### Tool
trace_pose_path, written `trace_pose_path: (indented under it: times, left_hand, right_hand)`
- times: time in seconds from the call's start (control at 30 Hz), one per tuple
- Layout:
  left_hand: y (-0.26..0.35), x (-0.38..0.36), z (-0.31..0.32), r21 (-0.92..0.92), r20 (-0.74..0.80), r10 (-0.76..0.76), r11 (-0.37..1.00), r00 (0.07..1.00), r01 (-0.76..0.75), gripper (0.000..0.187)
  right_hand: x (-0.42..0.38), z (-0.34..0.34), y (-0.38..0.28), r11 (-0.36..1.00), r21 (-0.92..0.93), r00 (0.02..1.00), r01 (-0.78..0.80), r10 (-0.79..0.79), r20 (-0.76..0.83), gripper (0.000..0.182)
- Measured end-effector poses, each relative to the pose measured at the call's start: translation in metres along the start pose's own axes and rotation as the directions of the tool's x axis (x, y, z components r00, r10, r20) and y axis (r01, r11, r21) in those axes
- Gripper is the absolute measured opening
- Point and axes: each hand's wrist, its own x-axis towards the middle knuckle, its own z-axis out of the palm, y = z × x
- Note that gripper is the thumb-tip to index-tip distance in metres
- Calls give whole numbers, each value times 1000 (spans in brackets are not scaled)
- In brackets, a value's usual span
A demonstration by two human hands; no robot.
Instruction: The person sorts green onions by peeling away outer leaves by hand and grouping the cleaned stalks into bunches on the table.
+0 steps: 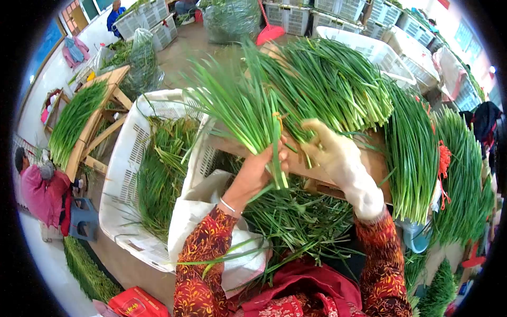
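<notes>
Far left, a co-worker in pink (45, 195) is seen seated by a bench piled with greens (79, 119). Next, a white crate (113, 211) with loose greens (161, 190) lying inside. At centre, a bunch of green stalks (248, 124) is held by the left hand (259, 168), fingers closed around it near the pale ends; leaves fanned up and away, blurred at the tips. A small orange strip (279, 119) is seen at the bunch's right side; whether the stalks are ringed by it cannot be told. Loose stalks (301, 216) are heaped below. The gloved right hand (338, 153) is held just beside the bunch, fingers half curled, blurred; whether anything is gripped cannot be told. Right: stalks stacked on a wooden board (376, 169), another pile (412, 158), red ties (444, 158). Best handled with pale ends kept level, grip firm but not crushing, stray leaves kept clear.
</notes>
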Motion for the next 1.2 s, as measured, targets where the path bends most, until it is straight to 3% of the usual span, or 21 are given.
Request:
trace_pose_path:
  times: [0.1, 0.2, 0.23, 0.33, 0.47, 0.53, 0.6, 0.67, 0.7, 0.73, 0.83, 0.9, 0.93, 0.97, 1.0, 1.03, 1.07, 1.1, 1.13, 1.17, 1.2]
  left_hand:
    - [-1, -2, 6, 197, -45, 22, 980, 999, -13, 27]
    - [14, -8, 6, 228, 19, -12, 974, 1000, 7, 25]
    - [21, -10, 7, 197, 38, -18, 980, 999, 10, 25]
    - [39, -11, 0, 195, 97, -13, 981, 995, -6, 24]
    - [60, -6, -26, 111, 40, 282, 952, 958, -285, 25]
    - [66, 0, -38, -121, 57, 437, 896, 898, -428, 25]
    - [70, -1, -27, -63, -188, 482, 863, 856, -501, 31]
    - [64, 1, -36, -88, -120, 515, 846, 849, -525, 25]
    - [60, 2, -35, -168, -121, 494, 844, 861, -509, 24]
    - [57, 4, -34, -253, -115, 475, 835, 873, -488, 24]
    - [49, 8, -25, -349, -139, 448, 812, 883, -467, 23]
    - [43, 7, -10, -349, -163, 432, 816, 887, -462, 21]
    - [37, 9, -3, -347, -190, 423, 815, 886, -464, 18]
    - [33, 11, -2, -376, -116, 423, 819, 898, -434, 19]
    - [30, 10, 5, -355, -136, 399, 835, 907, -420, 20]
    - [30, 8, 9, -328, -125, 408, 843, 904, -426, 21]
    - [33, 5, 11, -299, -118, 423, 848, 898, -438, 21]
    - [42, 0, 14, -121, -142, 503, 846, 852, -519, 21]
    - [51, -5, 13, 65, -151, 588, 808, 795, -585, 20]
    - [56, -6, 7, 135, -140, 670, 743, 729, -656, 19]
    - [60, -5, 3, 207, -122, 745, 665, 656, -717, 19]
  right_hand:
    - [36, 11, -6, 992, -118, 999, 33, -29, 34, 33]
    - [77, 22, 23, 958, -120, 919, 260, -283, -273, 22]
    - [100, 29, 44, 943, 113, 895, 313, -252, -368, 24]
    - [126, -4, 65, 560, 784, 947, 268, -6, -320, 27]
    - [134, -51, 99, 244, 900, 908, 362, 124, -399, 28]
    - [109, -68, 92, 147, 810, 801, 568, 131, -585, 28]
    - [102, -86, 116, 76, 837, 834, 543, 71, -547, 22]
    - [65, -84, 93, 535, 718, 881, 445, -118, -458, 26]
    - [50, -82, 82, 767, 587, 965, 259, -182, -188, 28]
    - [33, -73, 82, 841, 475, 966, 260, -232, -118, 22]
    - [-5, -23, 69, 817, 491, 940, 303, -340, -16, 25]
    - [-10, 6, 26, 742, 663, 923, 94, -314, 221, 46]
    - [-12, 22, 11, 626, 753, 912, -202, -161, 378, 49]
    - [-9, 41, 5, 784, 620, 933, 12, -232, 275, 48]
    - [-10, 56, -6, 795, 597, 920, -108, -148, 364, 41]
    - [-10, 80, -5, 618, 767, 900, -173, -216, 378, 34]
    - [-12, 114, 12, 670, 677, 855, 304, -505, 117, 28]
    - [-24, 168, 35, 519, 550, 687, 655, -712, -146, 27]
    - [-53, 145, 19, 822, 229, 674, 521, -561, 481, 34]
    - [-91, 160, 47, 433, -91, 437, 897, -835, 335, 29]
    - [-97, 147, 34, 727, 25, 504, 686, -500, 704, 35]
